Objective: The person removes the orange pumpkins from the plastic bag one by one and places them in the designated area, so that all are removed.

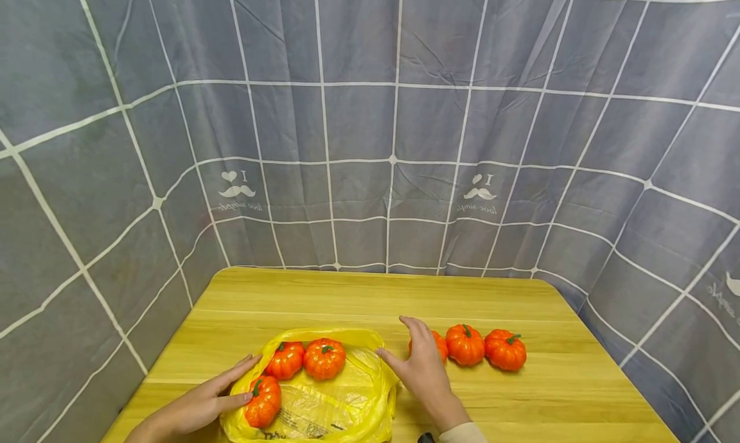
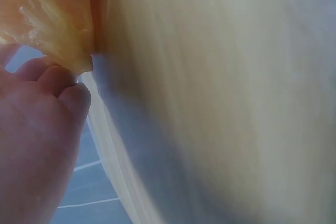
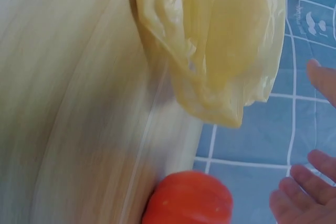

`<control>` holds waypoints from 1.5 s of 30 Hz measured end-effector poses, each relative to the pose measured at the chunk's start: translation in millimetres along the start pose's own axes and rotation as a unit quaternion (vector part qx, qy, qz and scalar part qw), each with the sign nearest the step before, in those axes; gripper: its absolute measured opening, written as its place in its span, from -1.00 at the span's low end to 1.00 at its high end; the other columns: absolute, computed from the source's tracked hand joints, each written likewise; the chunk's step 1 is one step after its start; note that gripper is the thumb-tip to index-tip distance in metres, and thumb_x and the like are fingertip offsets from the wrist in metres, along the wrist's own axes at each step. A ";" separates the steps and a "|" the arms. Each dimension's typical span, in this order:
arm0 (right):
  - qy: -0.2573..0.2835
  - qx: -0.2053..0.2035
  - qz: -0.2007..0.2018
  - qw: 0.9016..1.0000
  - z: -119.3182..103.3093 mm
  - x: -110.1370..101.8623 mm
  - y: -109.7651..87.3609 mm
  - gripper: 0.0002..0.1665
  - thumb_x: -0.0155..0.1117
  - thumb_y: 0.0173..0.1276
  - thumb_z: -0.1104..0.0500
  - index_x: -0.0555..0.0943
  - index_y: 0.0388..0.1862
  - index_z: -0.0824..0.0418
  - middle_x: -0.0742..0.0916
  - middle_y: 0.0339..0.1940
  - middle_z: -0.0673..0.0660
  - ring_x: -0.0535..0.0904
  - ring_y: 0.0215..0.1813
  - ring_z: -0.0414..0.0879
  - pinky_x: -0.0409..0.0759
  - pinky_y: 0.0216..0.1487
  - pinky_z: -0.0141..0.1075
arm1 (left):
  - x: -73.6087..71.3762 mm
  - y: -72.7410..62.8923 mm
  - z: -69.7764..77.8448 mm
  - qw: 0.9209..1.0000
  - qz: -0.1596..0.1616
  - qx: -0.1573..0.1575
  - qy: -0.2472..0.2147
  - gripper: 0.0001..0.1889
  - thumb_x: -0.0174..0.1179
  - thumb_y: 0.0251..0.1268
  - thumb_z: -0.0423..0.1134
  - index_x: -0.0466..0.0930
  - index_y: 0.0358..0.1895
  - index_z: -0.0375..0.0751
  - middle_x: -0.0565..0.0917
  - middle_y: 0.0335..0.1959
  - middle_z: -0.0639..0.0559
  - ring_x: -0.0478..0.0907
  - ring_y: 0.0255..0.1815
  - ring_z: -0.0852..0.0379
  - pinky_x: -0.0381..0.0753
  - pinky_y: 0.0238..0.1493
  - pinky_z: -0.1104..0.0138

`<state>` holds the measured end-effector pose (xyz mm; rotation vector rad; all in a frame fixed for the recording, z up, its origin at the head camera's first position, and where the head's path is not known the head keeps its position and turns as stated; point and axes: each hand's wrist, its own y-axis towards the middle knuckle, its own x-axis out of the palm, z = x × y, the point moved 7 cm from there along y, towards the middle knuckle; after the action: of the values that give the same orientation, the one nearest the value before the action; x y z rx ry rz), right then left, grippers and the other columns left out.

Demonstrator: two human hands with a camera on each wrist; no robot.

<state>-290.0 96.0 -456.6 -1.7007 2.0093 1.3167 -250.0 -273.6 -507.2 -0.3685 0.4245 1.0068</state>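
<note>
A yellow plastic bag (image 1: 378, 391) lies spread with its mouth up at the front of the table. Inside it sit three small orange pumpkins with green stems, one at the left (image 1: 263, 404) and two toward the back (image 1: 325, 359). My left hand (image 1: 199, 401) holds the bag's left edge, thumb inside by the left pumpkin and fingers along the outside. Between the bag and a row of three more pumpkins (image 1: 465, 345) hovers my right hand (image 1: 426, 375), fingers spread and nothing in it. It partly hides the nearest pumpkin (image 3: 189, 200) of that row.
The wooden table (image 1: 370, 295) has rounded back corners. A grey curtain (image 1: 358, 128) with white grid lines hangs behind it and around both sides. A small black object (image 1: 426, 438) shows at the front edge beside the right sleeve (image 1: 462, 434).
</note>
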 end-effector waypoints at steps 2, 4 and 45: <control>0.002 -0.008 -0.006 1.000 -2.8 2.5 -0.2 -0.11 0.65 0.09 -0.10 0.51 0.30 0.28 0.58 0.25 0.20 0.51 0.27 0.15 0.50 0.26 0.01 | 0.4 -0.2 0.2 1.000 -0.002 0.000 -0.002 -0.30 0.04 0.60 -0.15 -0.02 0.60 -0.35 -0.16 0.54 -0.58 -0.30 0.49 -0.58 -0.13 0.26 -0.50; 0.006 -0.014 -0.012 1.000 -5.6 5.2 -0.3 -0.10 0.64 0.09 -0.11 0.50 0.31 0.28 0.58 0.25 0.20 0.51 0.28 0.14 0.49 0.27 0.01 | 0.4 -0.2 0.2 1.000 -0.002 0.000 -0.003 -0.31 0.03 0.60 -0.15 -0.02 0.60 -0.35 -0.15 0.54 -0.58 -0.30 0.48 -0.58 -0.13 0.26 -0.50; 0.084 -0.005 -0.184 0.979 -39.8 75.4 -5.6 0.02 0.63 0.01 -0.25 0.50 0.34 0.26 0.60 0.22 0.16 0.60 0.09 0.12 0.63 0.06 -0.10 | -1.1 1.7 2.6 1.000 -0.006 0.001 -0.002 -0.31 0.02 0.61 -0.16 -0.02 0.60 -0.36 -0.14 0.53 -0.59 -0.29 0.48 -0.58 -0.11 0.27 -0.49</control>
<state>-294.1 15.5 -484.9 -2.1228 1.6532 1.0911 -251.5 -272.2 -504.6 -0.3668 0.4201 0.9942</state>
